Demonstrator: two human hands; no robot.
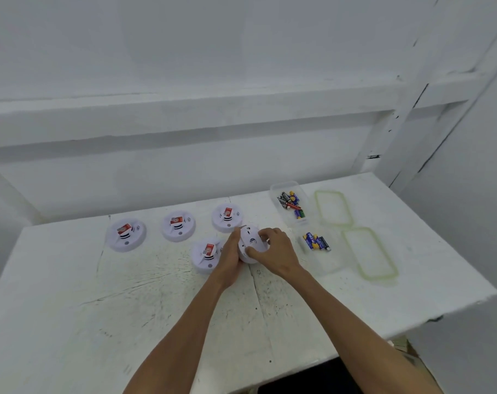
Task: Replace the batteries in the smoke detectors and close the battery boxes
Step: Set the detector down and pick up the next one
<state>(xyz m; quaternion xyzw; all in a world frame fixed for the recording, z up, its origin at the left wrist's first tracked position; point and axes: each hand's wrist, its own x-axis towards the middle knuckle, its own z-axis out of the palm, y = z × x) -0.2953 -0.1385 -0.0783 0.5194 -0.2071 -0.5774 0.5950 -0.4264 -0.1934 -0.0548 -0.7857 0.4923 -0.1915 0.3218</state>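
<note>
Both hands, left hand (230, 257) and right hand (275, 248), are gripping a tilted white smoke detector (250, 243) with curled fingers above the surface (99, 302), beside four others.

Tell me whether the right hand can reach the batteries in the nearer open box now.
Probably yes: the nearer box lies lidless just beside the right hand, nothing between them, though that hand must first release the detector.
</note>
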